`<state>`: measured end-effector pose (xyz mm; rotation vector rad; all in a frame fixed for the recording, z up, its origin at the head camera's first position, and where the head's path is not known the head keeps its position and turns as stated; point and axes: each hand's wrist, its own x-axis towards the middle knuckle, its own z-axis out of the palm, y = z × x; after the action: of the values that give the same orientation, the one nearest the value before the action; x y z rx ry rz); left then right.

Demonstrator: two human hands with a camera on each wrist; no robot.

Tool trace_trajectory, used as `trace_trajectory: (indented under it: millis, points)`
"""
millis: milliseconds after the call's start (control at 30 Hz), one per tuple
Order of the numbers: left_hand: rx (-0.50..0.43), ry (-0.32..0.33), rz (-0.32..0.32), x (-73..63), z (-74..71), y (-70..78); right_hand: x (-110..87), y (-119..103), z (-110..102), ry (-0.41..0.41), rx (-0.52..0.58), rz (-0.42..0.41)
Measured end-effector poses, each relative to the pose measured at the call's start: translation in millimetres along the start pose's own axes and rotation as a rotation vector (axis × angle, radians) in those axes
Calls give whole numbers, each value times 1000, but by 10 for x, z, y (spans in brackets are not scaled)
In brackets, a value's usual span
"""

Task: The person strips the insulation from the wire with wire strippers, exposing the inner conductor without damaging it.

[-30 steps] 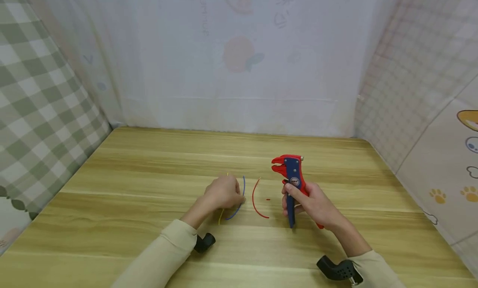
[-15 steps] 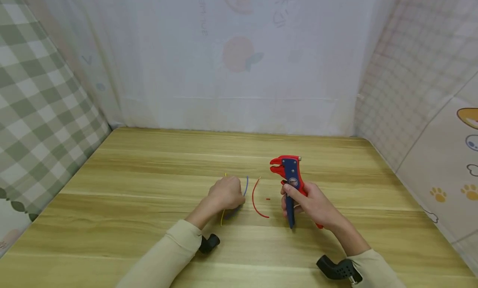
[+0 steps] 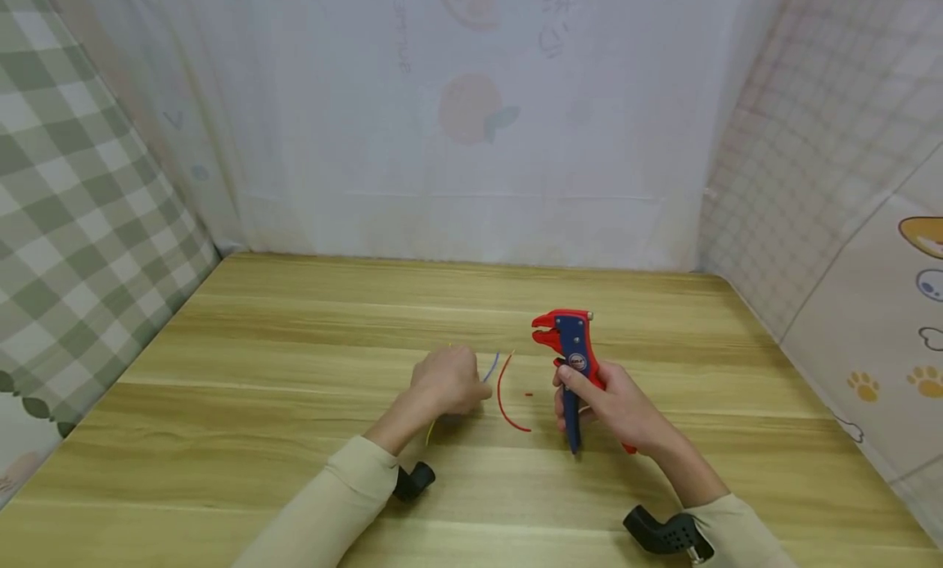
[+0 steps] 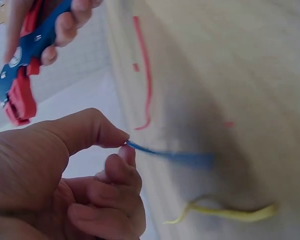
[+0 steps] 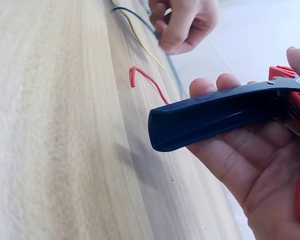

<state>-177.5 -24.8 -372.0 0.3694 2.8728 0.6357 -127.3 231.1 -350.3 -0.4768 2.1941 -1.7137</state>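
Thumb and forefinger of my left hand pinch a blue wire, seen best in the left wrist view. Its tail hangs over the wooden table and looks blurred. In the head view only a short piece of that wire shows beyond the knuckles. Partly covered by the same hand, a yellow wire lies on the tabletop. My right hand grips a red and dark blue wire stripper by its handles, its head upward and its red jaws pointing left with a gap between them.
Between the hands a curved red wire lies on the wooden table, one end bare. A tiny red offcut sits just right of it. Patterned cloth hangs along the back and sides.
My left hand has shifted slightly right, and the blue wire has left its earlier place and tilted, moving with the fingers. The right hand and wire stripper have barely moved.
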Motion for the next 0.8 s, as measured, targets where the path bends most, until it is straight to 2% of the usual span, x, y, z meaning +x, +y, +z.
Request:
trace_trajectory:
  millis: [67,133,300,400,600,700,800]
  points:
    - [-27,3,13,-73,-112,48,-4,-4,-5,9,-5,0]
    - [-89,-24,-1,-194,-299,140,-3,-5,-10,14,-8,-2]
    - [-228,23,60,-280,-461,81,10,4,-17,14,-7,-8]
    - [-365,28,102,-302,-511,10,19,16,-16,13,3,-9]
    - [-663,-49,128,-333,-542,-102,24,56,3,11,31,10]
    - [-714,-54,144,-336,-542,-146,24,75,15,10,46,17]
    - [-697,-40,154,-328,-548,-169,23,83,20,15,51,20]
